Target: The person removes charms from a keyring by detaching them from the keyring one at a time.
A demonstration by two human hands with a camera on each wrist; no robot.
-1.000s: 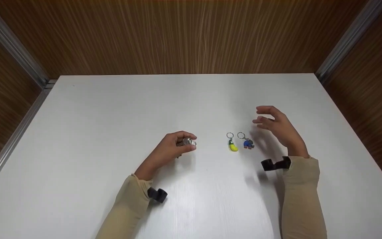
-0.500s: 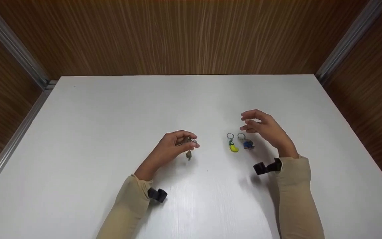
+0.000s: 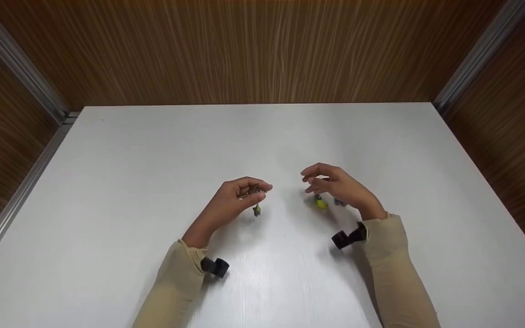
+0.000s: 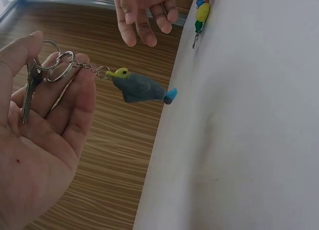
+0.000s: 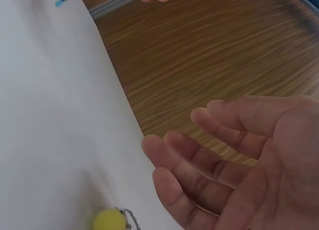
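Three keyrings are seen on or above the white table (image 3: 107, 191), and no container of any kind is in view, so nothing is held inside anything. At the centre of the head view, a key ring with a small key and a grey bird charm (image 4: 141, 87) is pinched by the left hand (image 3: 233, 202), thumb and fingers curled round the ring, so that the charm is left dangling on its short chain just above the table. To the right of centre, the right hand (image 3: 337, 189) is held over the two keyrings that lie on the table: the yellow charm keyring (image 3: 321, 204) and, just beside it, the blue charm keyring (image 3: 339, 202), partly hidden under the palm. The right hand's grip is empty, its fingers loosely bent and spread, and in the right wrist view no contact with the yellow charm is shown. The step in hand is judged to be the reach for one of the lying keyrings while the first is kept lifted. A lowering of the fingertips onto a ring or charm and a fine pinch would be called for next, since both pieces are small, flat on the table and close together.
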